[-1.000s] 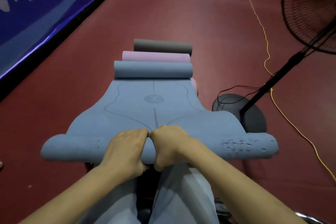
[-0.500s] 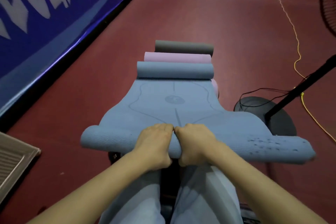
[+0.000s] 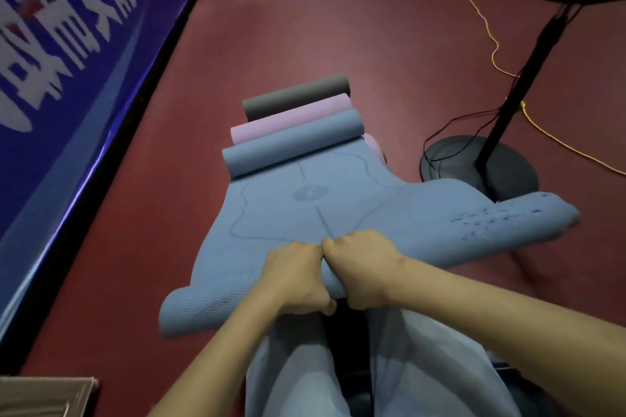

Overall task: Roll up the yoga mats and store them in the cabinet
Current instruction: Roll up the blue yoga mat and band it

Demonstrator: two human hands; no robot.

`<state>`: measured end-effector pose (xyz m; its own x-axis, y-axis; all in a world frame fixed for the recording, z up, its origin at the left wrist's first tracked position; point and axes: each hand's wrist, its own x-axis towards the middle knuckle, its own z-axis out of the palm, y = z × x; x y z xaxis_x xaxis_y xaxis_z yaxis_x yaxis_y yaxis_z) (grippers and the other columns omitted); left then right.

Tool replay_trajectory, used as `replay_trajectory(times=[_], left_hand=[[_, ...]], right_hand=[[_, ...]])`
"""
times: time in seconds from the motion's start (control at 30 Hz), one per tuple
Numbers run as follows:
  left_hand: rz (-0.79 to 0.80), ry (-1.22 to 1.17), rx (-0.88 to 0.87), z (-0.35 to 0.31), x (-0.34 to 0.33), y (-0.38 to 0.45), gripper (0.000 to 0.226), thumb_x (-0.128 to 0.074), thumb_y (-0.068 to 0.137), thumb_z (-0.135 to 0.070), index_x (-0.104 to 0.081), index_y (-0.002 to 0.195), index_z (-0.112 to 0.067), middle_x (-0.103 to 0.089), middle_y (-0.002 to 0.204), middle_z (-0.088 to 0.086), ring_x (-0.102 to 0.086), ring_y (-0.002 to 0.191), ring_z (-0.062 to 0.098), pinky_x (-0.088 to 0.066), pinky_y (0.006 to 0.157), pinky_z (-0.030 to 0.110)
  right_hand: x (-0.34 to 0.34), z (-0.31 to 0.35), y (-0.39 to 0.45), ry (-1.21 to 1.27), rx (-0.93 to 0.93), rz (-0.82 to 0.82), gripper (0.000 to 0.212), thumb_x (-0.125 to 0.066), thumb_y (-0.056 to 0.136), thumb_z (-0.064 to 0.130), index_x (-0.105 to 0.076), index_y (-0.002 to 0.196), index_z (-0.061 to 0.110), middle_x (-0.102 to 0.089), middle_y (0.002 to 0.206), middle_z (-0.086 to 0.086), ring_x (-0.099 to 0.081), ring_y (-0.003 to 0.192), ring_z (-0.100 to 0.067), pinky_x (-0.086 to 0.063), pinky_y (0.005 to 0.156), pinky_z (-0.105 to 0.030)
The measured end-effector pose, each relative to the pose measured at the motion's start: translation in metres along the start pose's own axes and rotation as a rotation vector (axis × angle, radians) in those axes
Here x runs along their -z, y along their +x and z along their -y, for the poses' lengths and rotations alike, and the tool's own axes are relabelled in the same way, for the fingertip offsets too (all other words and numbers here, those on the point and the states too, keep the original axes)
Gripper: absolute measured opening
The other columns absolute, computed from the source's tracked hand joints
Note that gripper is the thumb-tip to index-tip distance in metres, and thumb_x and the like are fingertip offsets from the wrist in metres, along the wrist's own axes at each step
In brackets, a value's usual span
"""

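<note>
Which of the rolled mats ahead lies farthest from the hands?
The dark grey roll, at the far end of the row, beyond the pink roll and the blue roll.

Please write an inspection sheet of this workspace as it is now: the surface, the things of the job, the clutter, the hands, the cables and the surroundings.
Surface: dark red floor.
Job's things: blue mat, partly rolled at the near end; beyond it lie a rolled blue mat, a rolled pink mat and a rolled grey mat, side by side.
Clutter: nothing seen.
Hands: left hand and right hand each keep a grip on the near roll, knuckles together.
Cables: yellow cord across the floor; black cable looped at the fan base.
Surroundings: standing fan at the right; blue banner at the left; cabinet not seen.
</note>
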<state>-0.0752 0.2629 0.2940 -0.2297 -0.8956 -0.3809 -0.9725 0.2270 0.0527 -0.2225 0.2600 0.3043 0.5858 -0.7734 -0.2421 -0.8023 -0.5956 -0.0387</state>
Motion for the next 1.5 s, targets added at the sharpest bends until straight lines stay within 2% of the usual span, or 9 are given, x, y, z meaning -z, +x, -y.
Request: replay_trajectory(times=[0.23,0.37,0.5,0.67,0.8,0.9,1.2,1.37,1.5], left_hand=[[-0.191,-0.237,0.048,0.059,-0.014,-0.027,0.107,-0.077,0.037,-0.082,-0.042,0.13,-0.044,-0.055,0.119,-0.022,-0.055,0.109,0.009,-0.047,0.088,0.031],[-0.199,-0.133,0.074,0.088,-0.023,-0.035,0.111,-0.072,0.034,-0.087,-0.048,0.133,-0.043,-0.062,0.12,-0.022,-0.06,0.111,0.01,-0.048,0.089,0.029],[-0.186,-0.061,0.079,0.09,-0.017,-0.017,0.099,-0.069,0.034,-0.09,-0.057,0.118,-0.04,-0.068,0.109,-0.019,-0.064,0.101,0.013,-0.048,0.081,0.031],[-0.21,-0.039,0.041,0.093,-0.017,-0.008,0.074,-0.068,0.045,-0.073,-0.059,0.11,-0.038,-0.069,0.1,-0.017,-0.067,0.093,0.013,-0.051,0.076,0.033],[-0.238,0.005,0.038,0.083,-0.021,-0.011,0.067,-0.067,0.05,-0.062,-0.058,0.111,-0.037,-0.068,0.104,-0.016,-0.066,0.096,0.015,-0.046,0.073,0.03],[-0.237,0.018,0.049,0.072,-0.02,-0.017,0.065,-0.068,0.051,-0.062,-0.058,0.11,-0.036,-0.069,0.105,-0.014,-0.066,0.097,0.016,-0.047,0.074,0.03],[-0.044,0.039,0.011,0.034,-0.026,-0.089,0.064,-0.06,0.047,-0.067,-0.054,0.1,-0.031,-0.067,0.095,-0.013,-0.065,0.091,0.015,-0.051,0.077,0.031],[-0.097,0.042,0.052,0.022,-0.044,-0.113,0.059,-0.056,0.05,-0.066,-0.053,0.097,-0.03,-0.065,0.091,-0.014,-0.063,0.085,0.016,-0.049,0.075,0.031],[-0.121,-0.004,0.073,0.024,-0.043,-0.114,0.055,-0.06,0.051,-0.064,-0.051,0.095,-0.032,-0.062,0.091,-0.016,-0.061,0.084,0.014,-0.045,0.07,0.029]], right_hand=[[0.035,-0.033,0.038,0.175,-0.006,0.335,0.061,-0.091,0.054,0.043,-0.064,0.104,0.02,-0.066,0.099,-0.003,-0.065,0.082,-0.024,-0.06,0.071,-0.038],[0.023,-0.023,0.052,0.163,0.026,0.335,0.064,-0.09,0.048,0.048,-0.066,0.102,0.021,-0.068,0.098,-0.004,-0.067,0.082,-0.026,-0.061,0.074,-0.04],[0.021,-0.023,0.06,0.145,0.017,0.326,0.065,-0.088,0.049,0.051,-0.065,0.102,0.021,-0.069,0.1,-0.004,-0.067,0.084,-0.027,-0.061,0.076,-0.041],[0.014,-0.023,0.043,0.091,-0.006,0.138,0.063,-0.086,0.057,0.05,-0.05,0.1,0.02,-0.064,0.105,-0.006,-0.065,0.093,-0.032,-0.05,0.07,-0.035],[-0.003,-0.018,0.015,-0.062,0.024,-0.089,0.064,-0.086,0.064,0.037,-0.047,0.11,0.015,-0.061,0.109,-0.009,-0.062,0.099,-0.033,-0.047,0.08,-0.041],[-0.003,-0.017,0.008,-0.045,-0.015,-0.121,0.047,-0.076,0.068,0.025,-0.044,0.101,0.017,-0.065,0.104,-0.008,-0.067,0.094,-0.034,-0.046,0.072,-0.038],[-0.005,0.002,-0.07,0.059,0.031,0.002,0.05,-0.075,0.064,0.042,-0.047,0.099,0.021,-0.066,0.101,-0.006,-0.066,0.088,-0.035,-0.044,0.067,-0.036],[-0.041,0.023,-0.095,0.017,0.053,-0.179,0.059,-0.079,0.034,0.038,-0.05,0.083,0.024,-0.057,0.076,0.002,-0.058,0.066,-0.024,-0.041,0.057,-0.033],[-0.045,0.028,-0.084,-0.102,0.06,-0.228,0.057,-0.082,0.033,0.025,-0.051,0.081,0.021,-0.054,0.071,-0.002,-0.054,0.06,-0.024,-0.041,0.055,-0.034]])
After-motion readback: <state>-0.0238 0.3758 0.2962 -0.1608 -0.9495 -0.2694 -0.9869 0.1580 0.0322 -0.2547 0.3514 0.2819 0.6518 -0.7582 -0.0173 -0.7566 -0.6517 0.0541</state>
